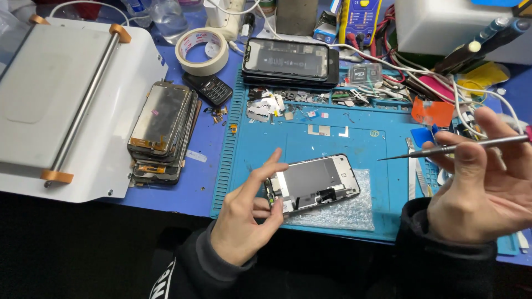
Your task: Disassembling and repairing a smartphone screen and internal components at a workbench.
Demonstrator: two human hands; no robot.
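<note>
the left hand (244,213) pinches the near end of one opened phone frame (316,182) between thumb and fingers, tilting it above one sheet of bubble wrap (354,213). the right hand (482,188) grips one thin metal screwdriver (454,148), its tip pointing left, well apart from the frame. both lie over one blue work mat (260,138). left of the mat sits one stack of phone screens (163,130), too many to count exactly, beside one white machine (61,105). further back lie one small black keypad phone (209,88), one roll of tape (202,51) and one stack of dark phones (291,61), about two.
</note>
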